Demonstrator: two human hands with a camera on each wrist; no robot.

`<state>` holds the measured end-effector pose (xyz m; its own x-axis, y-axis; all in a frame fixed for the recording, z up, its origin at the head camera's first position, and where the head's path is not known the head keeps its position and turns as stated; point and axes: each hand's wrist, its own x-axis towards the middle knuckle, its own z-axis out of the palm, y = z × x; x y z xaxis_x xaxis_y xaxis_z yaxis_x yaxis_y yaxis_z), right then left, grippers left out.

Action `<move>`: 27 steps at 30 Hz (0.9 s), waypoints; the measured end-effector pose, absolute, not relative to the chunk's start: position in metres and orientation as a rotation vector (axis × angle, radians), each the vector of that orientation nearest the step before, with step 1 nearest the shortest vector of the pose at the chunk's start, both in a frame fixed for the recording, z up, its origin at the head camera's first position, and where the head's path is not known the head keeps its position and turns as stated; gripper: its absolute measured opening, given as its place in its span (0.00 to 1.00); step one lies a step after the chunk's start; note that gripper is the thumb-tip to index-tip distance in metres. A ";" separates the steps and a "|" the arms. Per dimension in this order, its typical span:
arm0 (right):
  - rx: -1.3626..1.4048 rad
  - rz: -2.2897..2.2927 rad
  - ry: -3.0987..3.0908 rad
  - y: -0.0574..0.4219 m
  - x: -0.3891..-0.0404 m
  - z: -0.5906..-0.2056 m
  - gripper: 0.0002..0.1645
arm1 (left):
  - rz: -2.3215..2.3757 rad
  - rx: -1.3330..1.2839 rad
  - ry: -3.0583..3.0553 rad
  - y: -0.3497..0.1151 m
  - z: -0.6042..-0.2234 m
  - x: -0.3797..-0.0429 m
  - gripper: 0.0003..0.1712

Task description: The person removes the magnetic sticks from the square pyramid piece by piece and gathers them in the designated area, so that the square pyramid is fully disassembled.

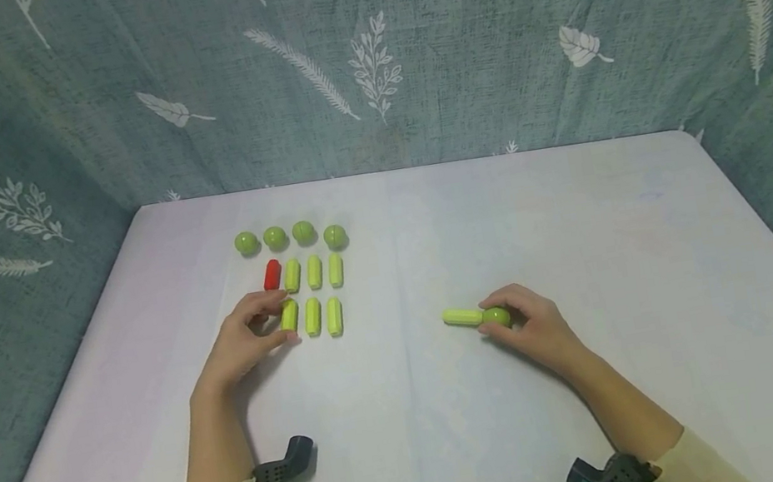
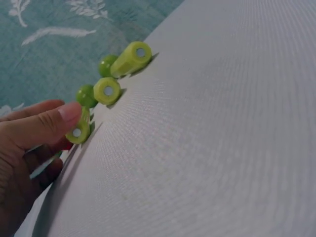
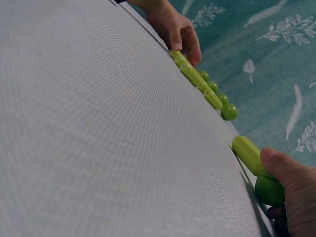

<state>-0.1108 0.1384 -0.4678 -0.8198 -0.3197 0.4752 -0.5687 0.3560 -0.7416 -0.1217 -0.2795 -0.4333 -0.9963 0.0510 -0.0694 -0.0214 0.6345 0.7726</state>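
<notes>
My left hand (image 1: pixel 239 344) has thumb and fingertips at the two ends of a yellow-green rod (image 1: pixel 289 316), the leftmost of the front row. In the left wrist view, a small grey disc shows on the near end of that rod (image 2: pixel 78 129), under the thumb. On the right, my right hand (image 1: pixel 538 326) pinches a green ball (image 1: pixel 496 317) between thumb and fingers. Another yellow-green rod (image 1: pixel 463 316) lies end-on against this ball, pointing left. In the right wrist view, the held ball (image 3: pixel 269 190) touches the rod (image 3: pixel 247 155) and the thumb lies beside their meeting point.
Beyond the left hand, a red rod (image 1: pixel 272 274) lies in line with yellow-green rods (image 1: pixel 314 272). Several green balls (image 1: pixel 275 238) form a row behind them. More yellow-green rods (image 1: pixel 313 317) lie beside the left fingertips. Patterned cloth (image 1: pixel 384 132) surrounds the white table (image 1: pixel 576 194).
</notes>
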 end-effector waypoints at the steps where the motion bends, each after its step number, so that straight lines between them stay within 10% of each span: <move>1: 0.795 1.450 -2.371 0.138 -0.111 -0.468 0.20 | 1.311 0.034 2.781 -0.279 -0.432 -0.121 0.36; 27: 0.912 1.351 -2.342 0.136 -0.109 -0.464 0.24 | 1.369 0.915 2.695 -0.173 -0.418 -0.120 0.25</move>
